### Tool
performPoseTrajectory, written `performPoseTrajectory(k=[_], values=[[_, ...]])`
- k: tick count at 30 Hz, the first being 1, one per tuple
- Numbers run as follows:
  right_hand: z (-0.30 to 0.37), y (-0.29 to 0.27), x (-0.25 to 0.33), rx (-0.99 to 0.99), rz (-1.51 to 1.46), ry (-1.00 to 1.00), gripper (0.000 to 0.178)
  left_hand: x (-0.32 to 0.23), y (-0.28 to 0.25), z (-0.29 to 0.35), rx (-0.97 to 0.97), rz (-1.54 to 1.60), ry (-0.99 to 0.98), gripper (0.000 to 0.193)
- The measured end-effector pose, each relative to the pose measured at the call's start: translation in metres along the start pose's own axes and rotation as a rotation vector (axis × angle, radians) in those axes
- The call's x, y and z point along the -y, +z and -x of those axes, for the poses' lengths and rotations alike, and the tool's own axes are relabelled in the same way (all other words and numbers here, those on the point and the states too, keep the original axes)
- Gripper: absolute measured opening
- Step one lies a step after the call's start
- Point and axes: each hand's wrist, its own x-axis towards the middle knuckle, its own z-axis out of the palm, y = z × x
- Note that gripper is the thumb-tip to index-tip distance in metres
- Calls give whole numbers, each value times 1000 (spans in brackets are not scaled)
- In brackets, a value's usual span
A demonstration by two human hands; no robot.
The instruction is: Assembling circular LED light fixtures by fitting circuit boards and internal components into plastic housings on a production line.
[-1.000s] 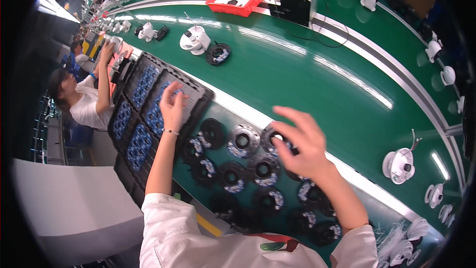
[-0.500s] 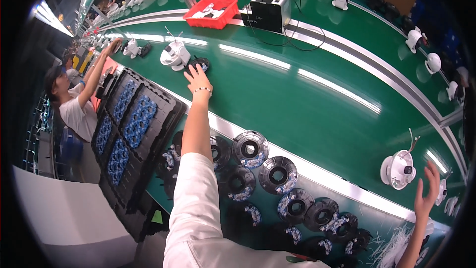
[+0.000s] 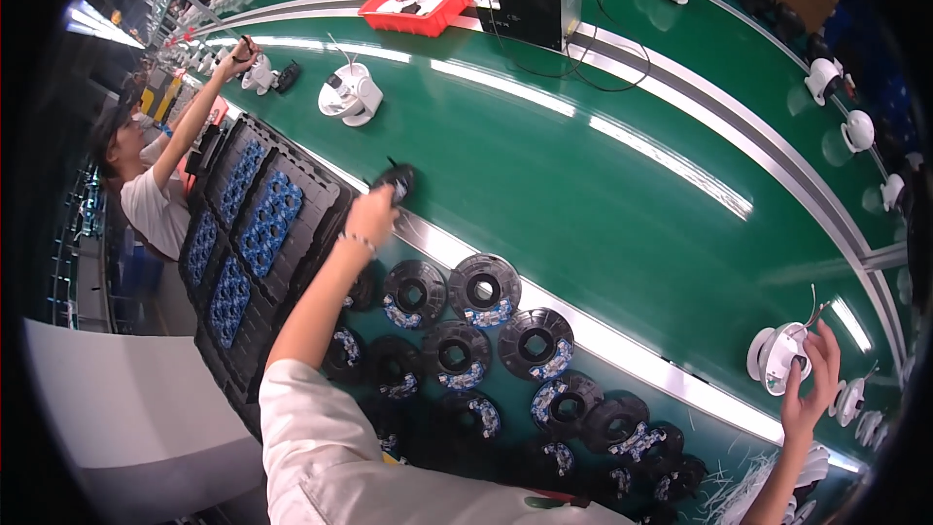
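My left hand (image 3: 371,218) is closed on the edge of a round black base (image 3: 396,182), which it holds tilted over the near edge of the green belt. Motion blurs that hand a little. Several matching black ring-shaped bases with blue circuit boards, one of them a near base (image 3: 484,290), lie below on the bench. At the right, my right hand (image 3: 814,381) is open, thumb and fingers apart, beside a white camera housing (image 3: 775,358) with wires sticking up. Its thumb overlaps the housing; I cannot tell whether they touch. Another white housing (image 3: 350,97) stands farther left on the belt.
Black trays (image 3: 296,262) of blue circuit boards stand at the left, near a co-worker (image 3: 155,185). Beyond the belt are a red bin (image 3: 384,16) of white parts and a black-and-silver box (image 3: 530,10) with a cable. Thin white strips (image 3: 734,486) lie at lower right.
My left hand has closed on the black base beside the far white housing and drawn it nearer. My right hand has moved in to the right-hand housing. The view has shifted slightly.
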Motion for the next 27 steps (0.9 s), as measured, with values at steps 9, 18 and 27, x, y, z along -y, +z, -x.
performPoseTrajectory(k=[9,18,27], values=[[-30,-7,19,-15,-81,-118,25,10,-32,-8,-188,424,46,18],[-5,2,-1,-50,-9,46,22,63,46,-188,-527,2090,-670,41],[-38,45,3,-29,-73,126,21,58,-6,-174,-294,1933,-632,39]])
